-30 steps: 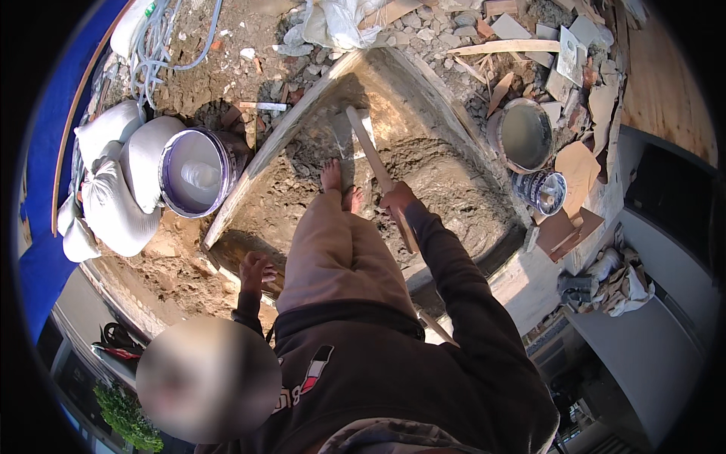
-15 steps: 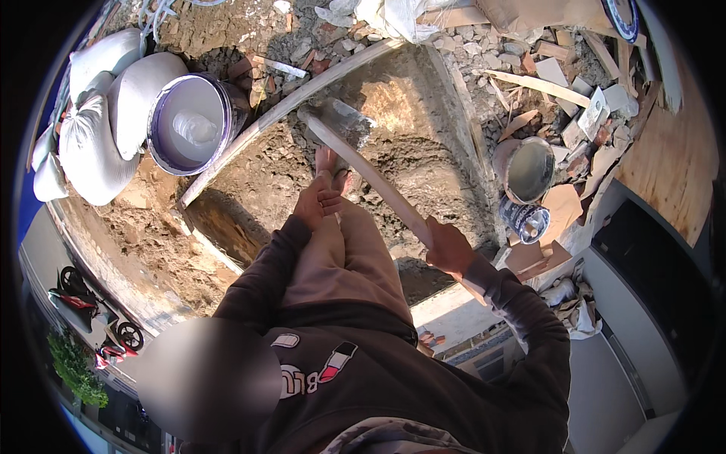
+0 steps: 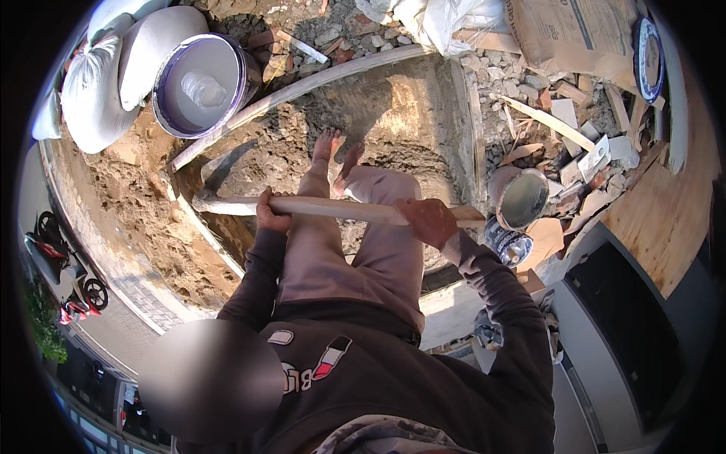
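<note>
Across my thighs I hold a hoe [image 3: 340, 208] by its pale wooden handle, nearly level from left to right. My right hand [image 3: 428, 222] is wrapped around the handle near its right end. Farther left, my left hand [image 3: 271, 212] grips the same handle close to the head. The dark metal blade [image 3: 229, 165] sits at the left, above the near-left corner of a wood-edged trough [image 3: 302, 89]. Lumpy, damp grey-brown mortar or soil [image 3: 276, 140] covers the trough's bottom, and my bare feet [image 3: 327, 144] stand in it.
A large bucket [image 3: 162, 94] of greyish liquid stands at the far left beside stuffed white sacks [image 3: 94, 102]. Rubble and wood scraps [image 3: 544, 113] lie on the right, near a smaller bucket [image 3: 522, 198] and a paint tin [image 3: 508, 242]. A paper sack [image 3: 575, 38] lies at the far right.
The hoe has swung from the trough's far middle to its left side, its handle now level. My left hand has taken hold of the handle. My legs have spread apart.
</note>
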Demonstrator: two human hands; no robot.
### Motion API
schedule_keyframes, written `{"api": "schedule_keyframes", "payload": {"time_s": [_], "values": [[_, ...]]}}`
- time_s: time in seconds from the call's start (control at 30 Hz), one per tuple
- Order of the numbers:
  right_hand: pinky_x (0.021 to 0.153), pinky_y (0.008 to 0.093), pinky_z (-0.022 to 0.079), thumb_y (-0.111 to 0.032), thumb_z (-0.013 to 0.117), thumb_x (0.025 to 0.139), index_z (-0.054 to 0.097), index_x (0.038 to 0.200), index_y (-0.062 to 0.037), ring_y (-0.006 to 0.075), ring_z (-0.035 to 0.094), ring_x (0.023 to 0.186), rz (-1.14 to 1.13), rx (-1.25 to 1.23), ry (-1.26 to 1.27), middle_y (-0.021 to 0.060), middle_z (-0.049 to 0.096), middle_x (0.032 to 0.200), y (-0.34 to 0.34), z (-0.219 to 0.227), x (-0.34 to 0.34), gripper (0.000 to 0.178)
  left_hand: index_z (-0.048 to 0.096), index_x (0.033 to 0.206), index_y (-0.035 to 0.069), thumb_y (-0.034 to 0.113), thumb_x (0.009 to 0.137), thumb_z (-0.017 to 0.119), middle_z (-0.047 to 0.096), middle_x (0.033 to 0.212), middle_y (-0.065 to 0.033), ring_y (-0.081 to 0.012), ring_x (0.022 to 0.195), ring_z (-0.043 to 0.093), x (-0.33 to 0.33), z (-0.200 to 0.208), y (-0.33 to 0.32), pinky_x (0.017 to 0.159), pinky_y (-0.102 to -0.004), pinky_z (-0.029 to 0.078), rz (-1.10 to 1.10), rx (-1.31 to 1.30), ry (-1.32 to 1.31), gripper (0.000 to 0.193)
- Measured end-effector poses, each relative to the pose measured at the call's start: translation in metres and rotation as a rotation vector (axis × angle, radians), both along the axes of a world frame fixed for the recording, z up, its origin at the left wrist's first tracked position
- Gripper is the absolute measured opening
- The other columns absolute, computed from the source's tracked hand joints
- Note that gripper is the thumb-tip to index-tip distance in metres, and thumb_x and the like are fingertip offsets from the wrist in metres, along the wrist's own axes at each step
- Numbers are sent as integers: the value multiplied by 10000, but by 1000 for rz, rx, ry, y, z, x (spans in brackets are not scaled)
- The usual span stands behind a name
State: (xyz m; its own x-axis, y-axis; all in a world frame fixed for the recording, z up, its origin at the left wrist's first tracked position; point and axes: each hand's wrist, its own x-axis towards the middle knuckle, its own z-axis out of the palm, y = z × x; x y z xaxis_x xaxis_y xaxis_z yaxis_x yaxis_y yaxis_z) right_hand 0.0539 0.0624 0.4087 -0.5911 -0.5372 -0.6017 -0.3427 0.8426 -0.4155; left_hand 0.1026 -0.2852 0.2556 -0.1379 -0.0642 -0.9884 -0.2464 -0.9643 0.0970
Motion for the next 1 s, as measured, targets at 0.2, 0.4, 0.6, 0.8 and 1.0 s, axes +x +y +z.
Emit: {"api": "schedule_keyframes", "payload": {"time_s": [0.2, 0.4, 0.6, 0.8, 1.0], "values": [[606, 445, 500, -113, 581, 768, 526, 979, -82, 309, 635, 682, 95, -208, 59, 92, 609, 754, 5, -30, -44, 220, 543, 753, 95, 149, 819, 635, 524, 698, -49, -245, 723, 536, 2, 39, -16, 844, -462, 478, 178, -159, 33, 125], [614, 442, 503, -158, 618, 762, 526, 988, -70, 301, 637, 696, 205, -283, 5, 101, 615, 789, 50, -37, -96, 259, 591, 913, 86, 252, 834, 569, 529, 831, -57, -255, 827, 530, -5, 65, 36, 935, -503, 429, 245, -304, 137, 185], [638, 445, 506, -186, 665, 753, 507, 1010, -64, 322, 639, 717, 315, -255, -35, 120, 614, 790, 108, -51, -152, 326, 522, 807, 44, 98, 848, 579, 509, 704, -68, -257, 719, 519, -45, 71, 126, 814, -482, 465, 427, -266, 156, 88], [661, 452, 504, -186, 682, 745, 483, 1090, -54, 333, 638, 747, 347, -92, -121, 141, 622, 812, 131, -30, -166, 420, 512, 821, 16, 98, 853, 568, 501, 702, -101, -283, 729, 522, -59, 11, 178, 815, -485, 466, 436, -156, 103, 103], [688, 467, 496, -190, 697, 720, 489, 1110, -27, 370, 625, 773, 321, 98, -117, 188, 626, 821, 99, -39, -147, 471, 503, 774, 27, 74, 838, 596, 484, 696, -77, -255, 674, 504, -80, -44, 217, 725, -430, 493, 508, 78, 135, 122]]}}
